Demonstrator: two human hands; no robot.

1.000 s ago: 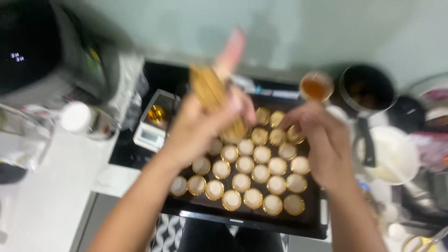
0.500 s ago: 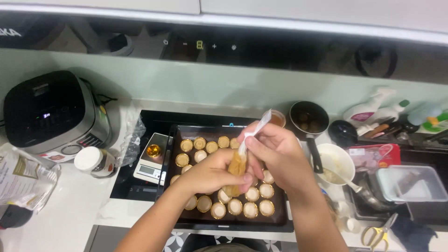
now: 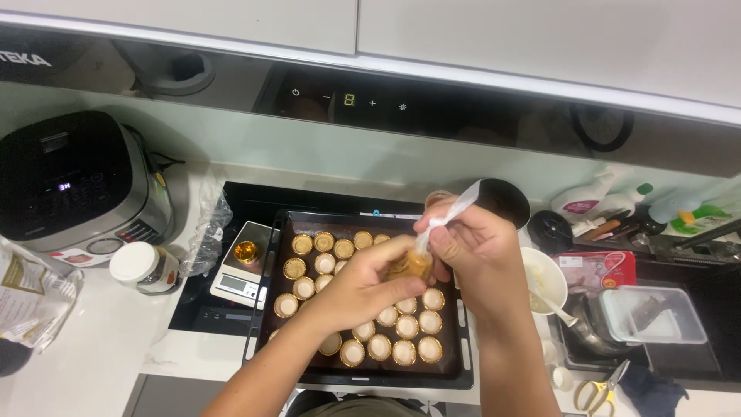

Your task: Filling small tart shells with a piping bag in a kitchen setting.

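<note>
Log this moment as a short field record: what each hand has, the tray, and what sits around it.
left hand: left hand cupped under the piping bag, over the tray
right hand: right hand pinching the bag's twisted clear top
tray: dark baking tray on the black cooktop, rows of small tart shells with pale filling
left of tray: kitchen scale with an amber cup on it, white-lidded jar, rice cooker
right of tray: white bowl with spoon, scissors

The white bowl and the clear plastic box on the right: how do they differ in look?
The white bowl is round and opaque; the clear plastic box is rectangular and see-through. A spoon rests in the bowl, its handle over the rim, while the box holds a dark piece. The bowl sits nearer the baking tray than the box. Both are open on top.
</note>
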